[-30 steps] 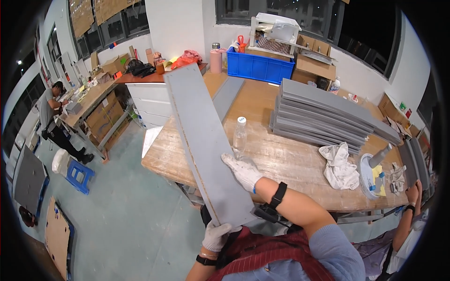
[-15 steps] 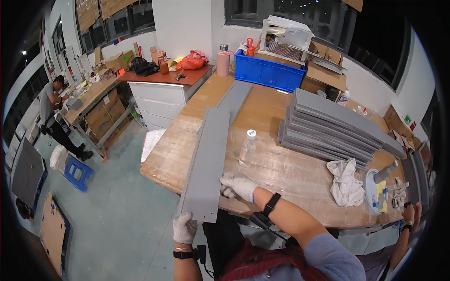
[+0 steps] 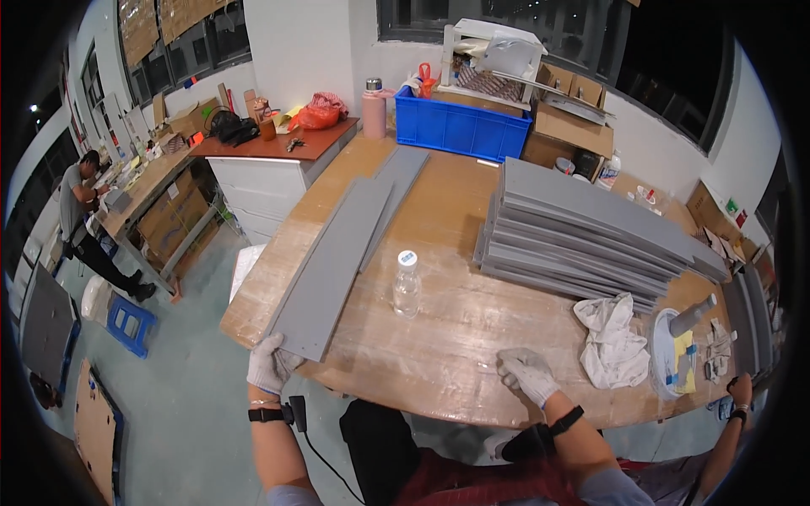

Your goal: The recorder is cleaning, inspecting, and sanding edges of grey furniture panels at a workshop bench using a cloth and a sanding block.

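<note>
My left hand (image 3: 272,364), in a white knit glove, is closed on the near corner of a long grey panel (image 3: 325,266). The panel lies slantwise on the wooden table, its near end at the table's front left edge. Its far part overlaps a second grey panel (image 3: 403,181). My right hand (image 3: 527,374), gloved too, hovers by the front edge with fingers loosely bent and apart; I see nothing in it. Between the hands and farther back stands a clear capped bottle (image 3: 407,287). A crumpled white cloth (image 3: 612,344) lies right of my right hand.
A stack of grey panels (image 3: 582,228) fills the table's right side. Behind stand a blue crate (image 3: 462,124) and a pink flask (image 3: 374,110). At right are a white tub (image 3: 665,358) and another person's hand (image 3: 740,390). A person (image 3: 80,219) works at a far-left bench.
My right hand has left the panel's edge and moved right over the table. My left hand still holds the panel's corner. The view has shifted to the right.
</note>
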`<state>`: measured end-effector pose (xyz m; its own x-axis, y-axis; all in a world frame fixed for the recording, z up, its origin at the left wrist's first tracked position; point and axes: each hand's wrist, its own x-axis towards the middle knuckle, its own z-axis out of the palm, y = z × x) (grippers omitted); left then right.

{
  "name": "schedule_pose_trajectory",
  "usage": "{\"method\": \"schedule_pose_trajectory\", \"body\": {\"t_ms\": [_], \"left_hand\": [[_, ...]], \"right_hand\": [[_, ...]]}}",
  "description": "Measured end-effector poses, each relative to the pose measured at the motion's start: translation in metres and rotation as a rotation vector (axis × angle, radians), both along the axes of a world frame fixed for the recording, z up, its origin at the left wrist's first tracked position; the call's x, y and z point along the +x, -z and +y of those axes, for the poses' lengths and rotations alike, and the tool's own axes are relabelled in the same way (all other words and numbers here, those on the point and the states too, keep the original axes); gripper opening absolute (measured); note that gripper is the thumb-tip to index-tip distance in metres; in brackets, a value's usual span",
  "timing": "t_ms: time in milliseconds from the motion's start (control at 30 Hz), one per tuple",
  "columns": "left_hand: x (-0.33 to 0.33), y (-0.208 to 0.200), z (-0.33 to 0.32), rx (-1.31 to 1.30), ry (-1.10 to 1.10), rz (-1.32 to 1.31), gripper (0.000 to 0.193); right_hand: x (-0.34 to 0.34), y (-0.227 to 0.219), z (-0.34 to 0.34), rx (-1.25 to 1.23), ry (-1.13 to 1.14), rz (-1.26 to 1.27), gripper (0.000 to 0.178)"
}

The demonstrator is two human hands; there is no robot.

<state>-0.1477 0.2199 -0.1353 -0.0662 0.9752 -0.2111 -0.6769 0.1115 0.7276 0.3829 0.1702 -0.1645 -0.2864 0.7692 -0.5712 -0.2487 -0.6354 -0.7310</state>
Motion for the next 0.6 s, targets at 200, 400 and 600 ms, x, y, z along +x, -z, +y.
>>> {"method": "schedule_pose_trajectory", "body": {"t_ms": [200,400,600], "left_hand": [[0.020,0.017,0.064,-0.157,-0.031,-0.002,0.039],[0.040,0.045,0.118,-0.211,-0.025,0.162,0.033],[0.057,0.026,0.106,-0.170,-0.117,0.207,0.031]], "right_hand": [[-0.002,-0.025,-0.033,0.223,0.222,-0.387,0.032],[-0.008,-0.022,-0.030,0.147,0.233,-0.288,0.033],[-0.014,-0.020,-0.035,0.254,0.240,-0.473,0.027]]}}
